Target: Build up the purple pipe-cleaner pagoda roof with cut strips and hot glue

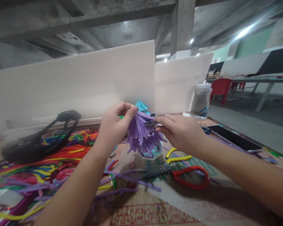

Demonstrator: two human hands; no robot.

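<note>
A tiered purple piece of fuzzy pipe cleaners (pixel 145 135) stands in the middle of the table, its strands fanning downward like layered roofs. At its top, the thumb and fingers of my left hand (pixel 118 125) are pinched together on the purple strands. My right hand (pixel 180 128) closes around a small metal tool (pixel 151 124) whose dark tip touches the upper tier; its exact kind is hidden by my fingers. Behind the purple piece rises a light-blue pointed pipe-cleaner roof (pixel 141 106). Red-handled scissors (pixel 191 177) and yellow-handled pliers (pixel 179 157) lie just below my right hand.
Bundles of coloured pipe cleaners (pixel 61 157) and a black strapped object (pixel 25 149) cover the left side. Loose purple strips (pixel 134 180) lie in front. On the right are a phone (pixel 234 138) and a clear bottle (pixel 200 102). A white panel (pixel 96 81) stands behind.
</note>
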